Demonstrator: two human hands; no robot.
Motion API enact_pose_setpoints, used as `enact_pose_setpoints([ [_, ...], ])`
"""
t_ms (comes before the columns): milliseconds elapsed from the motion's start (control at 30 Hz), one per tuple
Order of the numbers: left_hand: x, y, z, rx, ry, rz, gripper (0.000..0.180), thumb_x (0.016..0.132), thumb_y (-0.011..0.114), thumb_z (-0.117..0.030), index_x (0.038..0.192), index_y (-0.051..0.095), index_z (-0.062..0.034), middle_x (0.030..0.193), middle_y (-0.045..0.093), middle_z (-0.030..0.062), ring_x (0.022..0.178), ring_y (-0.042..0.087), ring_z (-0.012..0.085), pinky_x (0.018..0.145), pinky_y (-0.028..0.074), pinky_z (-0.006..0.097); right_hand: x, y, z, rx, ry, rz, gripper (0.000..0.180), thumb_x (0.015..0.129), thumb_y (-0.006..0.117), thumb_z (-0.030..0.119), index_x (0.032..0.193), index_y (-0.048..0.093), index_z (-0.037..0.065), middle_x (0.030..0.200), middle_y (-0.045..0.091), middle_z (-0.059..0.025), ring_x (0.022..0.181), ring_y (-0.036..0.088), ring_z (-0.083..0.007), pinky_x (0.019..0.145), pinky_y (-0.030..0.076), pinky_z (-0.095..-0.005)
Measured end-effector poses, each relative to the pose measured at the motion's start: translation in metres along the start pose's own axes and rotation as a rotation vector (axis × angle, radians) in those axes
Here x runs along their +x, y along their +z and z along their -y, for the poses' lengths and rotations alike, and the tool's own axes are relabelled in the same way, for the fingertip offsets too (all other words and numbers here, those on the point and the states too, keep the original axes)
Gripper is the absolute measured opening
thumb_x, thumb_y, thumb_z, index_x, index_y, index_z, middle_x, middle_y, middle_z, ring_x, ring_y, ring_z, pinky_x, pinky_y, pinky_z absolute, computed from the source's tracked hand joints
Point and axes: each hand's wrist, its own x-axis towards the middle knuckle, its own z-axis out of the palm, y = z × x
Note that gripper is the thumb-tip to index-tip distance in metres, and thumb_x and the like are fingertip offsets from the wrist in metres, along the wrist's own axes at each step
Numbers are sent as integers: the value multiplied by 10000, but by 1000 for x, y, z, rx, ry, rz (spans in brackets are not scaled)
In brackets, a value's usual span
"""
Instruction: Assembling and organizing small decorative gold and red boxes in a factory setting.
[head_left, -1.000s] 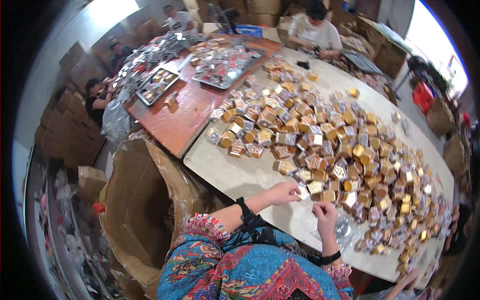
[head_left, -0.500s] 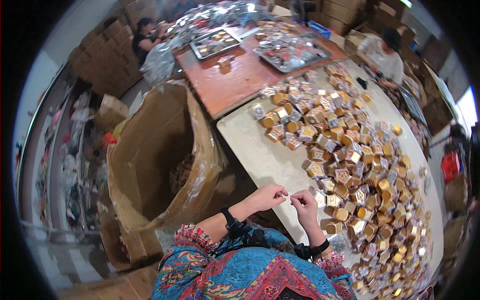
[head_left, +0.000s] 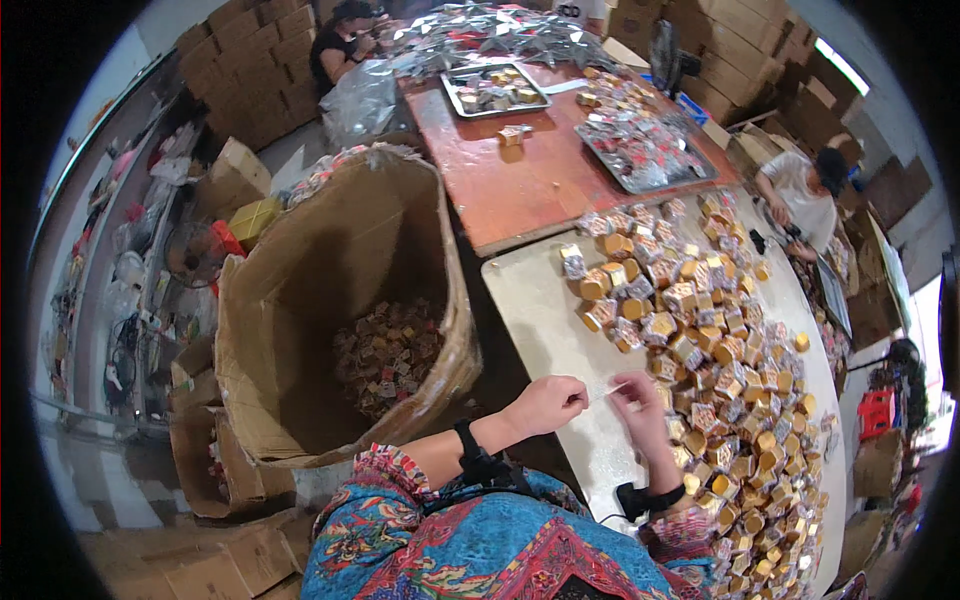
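Observation:
Above the near left edge of the cream table [head_left: 540, 320], my left hand [head_left: 543, 406] is closed, its thumb and fingers pinched together. My right hand [head_left: 643, 408] is just to its right, a little blurred, with its fingers bent. A thin whitish strip [head_left: 608, 390] stretches between the fingertips of both hands; what it is made of is too small to tell. Right of my hands spreads a large heap of small gold, many-sided boxes [head_left: 735, 380], many in clear wrap with printed faces.
A big open cardboard box [head_left: 250, 350] stands left, with similar small pieces [head_left: 390, 360] at its bottom. Beyond is a red-brown table [head_left: 500, 185] with two metal trays [head_left: 650, 185] and silver star shapes [head_left: 500, 35]. A person [head_left: 805, 195] works at far right, another [head_left: 340, 50] at far left.
The view has swung left and down, showing more inside the cardboard box. My hands have drawn slightly apart, and the whitish strip now shows between them.

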Motion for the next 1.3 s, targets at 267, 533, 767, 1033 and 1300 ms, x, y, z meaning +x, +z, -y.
enact_pose_setpoints([
  [267, -3, -71, 2, -321, -109, 51, 145, 789, 583, -142, 822, 618, -5, 704, 611, 121, 651, 584, 177, 609, 455, 309, 196, -133, 79, -221, -193, -538, 236, 856, 543, 81, 1089, 542, 36, 902, 563, -27, 754, 543, -90, 613, 433, -204],
  [533, -8, -92, 13, -610, -160, 124, 159, 827, 562, -134, 829, 611, 17, 702, 613, 68, 663, 574, 105, 614, 458, 255, 269, 87, 48, -1108, -688, 290, 285, 699, 550, 89, 981, 588, 81, 963, 590, -105, 935, 568, -273, 797, 452, -392],
  [767, -9, -142, 8, -586, -409, -51, 136, 843, 541, -88, 849, 616, 25, 689, 596, 27, 649, 542, 81, 575, 444, 233, 353, 31, 21, -1076, -434, 91, 555, 680, 683, 238, 1179, 467, 126, 1134, 491, -131, 1037, 505, -294, 823, 450, -421],
  [1033, 7, -130, 47, -564, -614, -253, 118, 843, 525, -46, 810, 586, 50, 733, 597, 47, 691, 544, 93, 648, 443, 223, 452, -179, -128, -300, 243, -640, 852, 652, 749, 371, 1318, 335, 37, 1262, 437, -204, 1132, 458, -319, 808, 474, -425],
  [1300, 41, -151, 73, -339, -729, -180, 106, 823, 571, -71, 817, 585, 34, 729, 584, 37, 693, 534, 72, 615, 436, 214, 514, -109, -207, -311, 281, -566, 1072, 518, 822, 397, 1364, 237, 92, 1320, 329, -275, 1186, 387, -392, 983, 343, -399],
])
